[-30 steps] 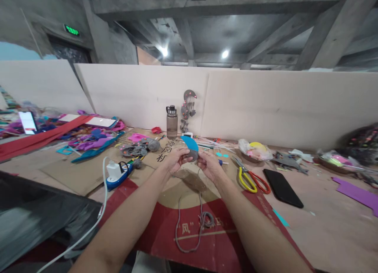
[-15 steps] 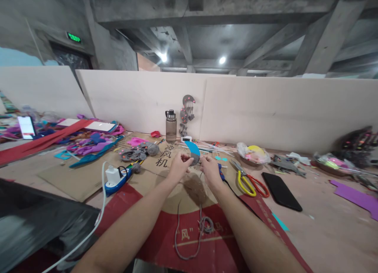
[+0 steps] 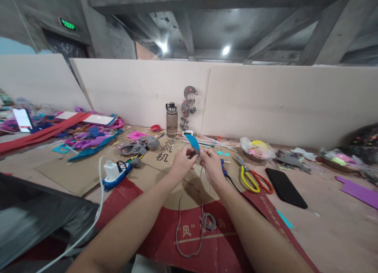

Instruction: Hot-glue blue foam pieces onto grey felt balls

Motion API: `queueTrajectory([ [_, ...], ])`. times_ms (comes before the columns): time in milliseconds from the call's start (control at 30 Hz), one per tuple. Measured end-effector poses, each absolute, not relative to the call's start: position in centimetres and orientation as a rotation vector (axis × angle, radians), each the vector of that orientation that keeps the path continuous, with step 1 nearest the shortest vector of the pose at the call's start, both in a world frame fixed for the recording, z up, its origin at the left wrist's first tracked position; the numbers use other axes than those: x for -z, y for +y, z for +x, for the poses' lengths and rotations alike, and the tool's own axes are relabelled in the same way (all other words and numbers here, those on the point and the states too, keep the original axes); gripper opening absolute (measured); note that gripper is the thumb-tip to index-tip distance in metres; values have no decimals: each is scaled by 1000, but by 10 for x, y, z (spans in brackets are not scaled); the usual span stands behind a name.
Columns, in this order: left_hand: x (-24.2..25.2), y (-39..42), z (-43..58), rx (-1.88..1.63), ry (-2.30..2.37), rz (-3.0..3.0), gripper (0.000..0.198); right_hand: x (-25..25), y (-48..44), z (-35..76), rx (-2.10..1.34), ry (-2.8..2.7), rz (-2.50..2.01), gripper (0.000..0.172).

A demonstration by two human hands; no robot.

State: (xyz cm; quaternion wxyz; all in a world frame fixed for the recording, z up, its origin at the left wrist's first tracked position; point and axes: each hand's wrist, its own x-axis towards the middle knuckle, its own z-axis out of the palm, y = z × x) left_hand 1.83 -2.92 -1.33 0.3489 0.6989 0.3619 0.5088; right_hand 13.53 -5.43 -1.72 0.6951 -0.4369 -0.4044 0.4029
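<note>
Both my hands are raised over the cardboard sheet, close together. My left hand pinches a small craft piece with a blue curved foam part on top and a grey part below. My right hand is closed on the same piece from the right, fingers pinched. A grey cord hangs from the piece and lies in loops on the red print of the cardboard.
Yellow-and-red scissors and a black phone lie to the right. A water bottle stands by the back wall. A blue power strip with white charger sits left; foam scraps are piled at far left. A purple sheet lies far right.
The blue piece has turned edge-on between my fingers and looks narrower. My hands stayed close together at the same spot; the view shifted slightly.
</note>
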Motion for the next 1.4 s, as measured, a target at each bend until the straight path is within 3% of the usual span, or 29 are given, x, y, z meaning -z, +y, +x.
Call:
queueTrajectory([
  [133,13,-30,20,-1296,842,1750,29,14,-57,134,-952,-897,-927,29],
  [467,13,-28,21,-1257,744,1589,29,11,-59,133,-971,-925,-912,29],
  [967,11,-30,25,-1210,558,1443,23,12,-59,131,-818,-1053,-1013,26],
  [1400,15,-29,22,-1301,711,1491,17,10,-65,129,-576,-1180,-1088,19],
])
